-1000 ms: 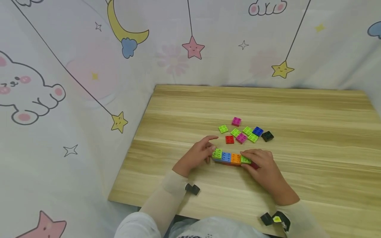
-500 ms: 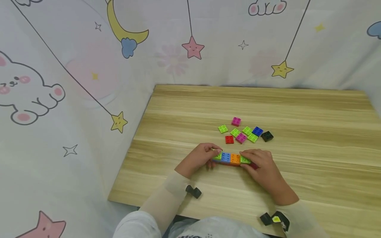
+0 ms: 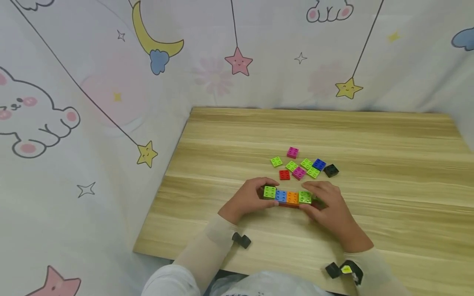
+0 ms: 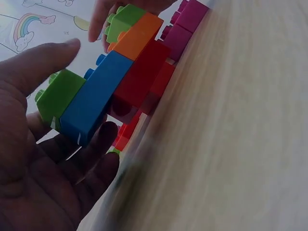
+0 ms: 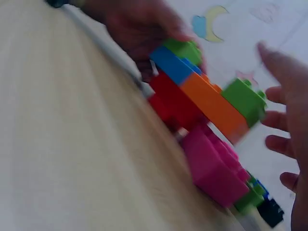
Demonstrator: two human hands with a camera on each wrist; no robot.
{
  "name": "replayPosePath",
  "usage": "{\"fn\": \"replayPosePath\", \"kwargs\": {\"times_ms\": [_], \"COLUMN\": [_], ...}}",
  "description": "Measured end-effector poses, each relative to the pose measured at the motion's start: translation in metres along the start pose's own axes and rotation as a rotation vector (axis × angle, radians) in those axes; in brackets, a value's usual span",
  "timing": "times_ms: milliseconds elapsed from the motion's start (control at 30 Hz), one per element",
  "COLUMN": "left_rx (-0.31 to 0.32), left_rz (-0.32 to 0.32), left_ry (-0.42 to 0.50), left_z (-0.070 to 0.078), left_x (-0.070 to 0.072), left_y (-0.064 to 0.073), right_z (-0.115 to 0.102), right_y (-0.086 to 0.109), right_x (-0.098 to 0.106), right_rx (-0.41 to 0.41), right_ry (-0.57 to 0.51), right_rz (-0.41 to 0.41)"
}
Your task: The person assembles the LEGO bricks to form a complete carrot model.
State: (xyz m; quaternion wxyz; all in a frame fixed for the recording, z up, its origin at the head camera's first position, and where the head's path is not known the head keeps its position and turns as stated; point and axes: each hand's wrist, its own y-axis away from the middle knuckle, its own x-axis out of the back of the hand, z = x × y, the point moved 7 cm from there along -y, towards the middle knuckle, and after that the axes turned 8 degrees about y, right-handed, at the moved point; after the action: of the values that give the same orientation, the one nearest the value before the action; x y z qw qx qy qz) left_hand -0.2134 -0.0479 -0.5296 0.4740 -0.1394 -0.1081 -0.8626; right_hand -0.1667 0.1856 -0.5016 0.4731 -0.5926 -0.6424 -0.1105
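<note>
A long brick build stands on the table between both hands, with two green toy bricks (image 3: 269, 192) (image 3: 305, 197) on its ends and a blue brick (image 3: 281, 196) and an orange brick (image 3: 292, 198) between. Red bricks (image 4: 142, 74) lie under these, and a magenta brick (image 5: 211, 166) is at the right end. My left hand (image 3: 247, 197) surrounds the left end, fingers behind and thumb in front; the left wrist view shows a gap at the thumb. My right hand (image 3: 327, 201) spreads around the right end, fingertips off the bricks in the right wrist view.
Loose bricks lie behind the build: a red one (image 3: 284, 175), a magenta one (image 3: 292, 152), several green ones, a dark blue one (image 3: 319, 164) and a black one (image 3: 331, 170). A wooden tabletop (image 3: 222, 144) bears everything. A printed curtain (image 3: 274, 82) hangs behind.
My left hand has moved from atop the left green brick to around that end, thumb now in front. My right fingers have spread off the right green brick.
</note>
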Motion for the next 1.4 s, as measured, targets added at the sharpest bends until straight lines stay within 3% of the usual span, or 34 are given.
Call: {"fn": "replayPosePath", "kwargs": {"times_ms": [100, 200, 300, 400, 500, 567, 700, 767, 833, 933, 1033, 1167, 1400], "left_rx": [-0.007, -0.02, -0.043, -0.051, -0.047, -0.048, -0.059, -0.064, -0.069, -0.092, -0.138, -0.164, -0.127], "left_rz": [-0.003, 0.008, 0.006, -0.004, -0.004, 0.003, 0.009, 0.006, 0.006, 0.016, 0.022, 0.016, 0.016], "left_ry": [-0.061, -0.09, -0.092, -0.072, -0.052, -0.046, -0.037, -0.035, -0.044, -0.066, -0.07, -0.04, -0.026], "left_z": [0.001, 0.001, 0.001, -0.001, -0.002, -0.002, -0.002, -0.002, -0.001, 0.0, 0.003, 0.005, 0.003], "left_x": [0.0, 0.002, 0.001, -0.001, -0.001, 0.0, -0.001, -0.002, -0.003, -0.003, -0.004, -0.004, -0.004], "left_y": [0.001, 0.002, 0.0, -0.002, -0.003, -0.003, -0.003, -0.003, -0.004, -0.005, -0.006, -0.005, -0.004], "right_z": [0.032, 0.07, 0.097, 0.111, 0.114, 0.112, 0.094, 0.072, 0.04, -0.011, -0.044, -0.055, -0.053], "right_y": [-0.009, -0.021, -0.029, -0.03, -0.031, -0.03, -0.028, -0.028, -0.029, -0.032, -0.033, -0.035, -0.035], "right_x": [0.015, 0.027, 0.029, 0.023, 0.019, 0.021, 0.033, 0.038, 0.037, 0.023, 0.004, -0.012, -0.023], "right_rx": [-0.116, -0.25, -0.336, -0.349, -0.348, -0.355, -0.358, -0.283, -0.148, 0.109, 0.248, 0.252, 0.228], "right_ry": [-0.036, 0.035, 0.141, 0.179, 0.19, 0.188, 0.142, 0.08, 0.032, 0.015, 0.062, 0.111, 0.119], "right_rz": [0.085, 0.124, 0.034, -0.075, -0.121, -0.102, 0.033, 0.13, 0.174, 0.127, 0.025, -0.037, -0.059]}}
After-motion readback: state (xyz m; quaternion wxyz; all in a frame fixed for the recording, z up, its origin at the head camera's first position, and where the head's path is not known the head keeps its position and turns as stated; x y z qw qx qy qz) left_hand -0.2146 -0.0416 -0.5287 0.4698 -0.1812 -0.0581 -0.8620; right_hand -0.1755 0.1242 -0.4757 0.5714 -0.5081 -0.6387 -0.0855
